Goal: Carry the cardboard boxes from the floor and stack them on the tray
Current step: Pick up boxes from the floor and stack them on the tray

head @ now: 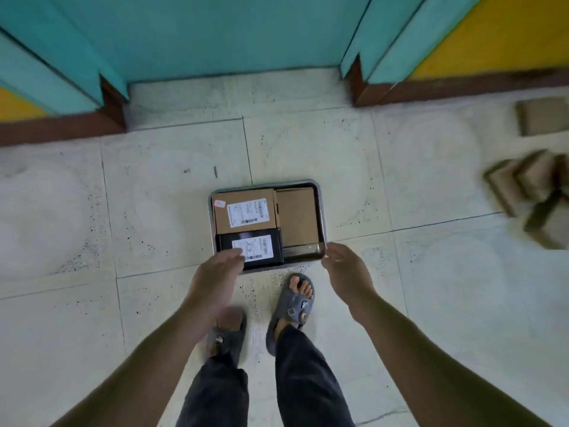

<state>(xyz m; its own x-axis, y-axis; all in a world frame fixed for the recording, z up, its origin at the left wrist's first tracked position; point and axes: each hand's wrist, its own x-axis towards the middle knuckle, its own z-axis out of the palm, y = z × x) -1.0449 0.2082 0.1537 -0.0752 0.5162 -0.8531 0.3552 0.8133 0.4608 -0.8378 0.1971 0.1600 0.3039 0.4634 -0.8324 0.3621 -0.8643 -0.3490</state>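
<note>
A metal tray (303, 252) lies on the tiled floor in front of my feet. It holds a brown cardboard box with a white label (244, 211), a plain brown box (297, 215) to its right, and a black box with a label (257, 249) at the near left. My left hand (218, 271) hovers over the black box's near corner, fingers apart, holding nothing. My right hand (345, 266) is spread beside the tray's near right corner, empty. More cardboard boxes (529, 192) lie jumbled on the floor at far right, and one flat box (543, 120) sits beyond them.
A teal door recess (240, 38) with brown skirting (61, 129) faces me beyond the tray. Yellow wall sections flank it. My feet in grey sandals (291, 309) stand just behind the tray on pale floor tiles.
</note>
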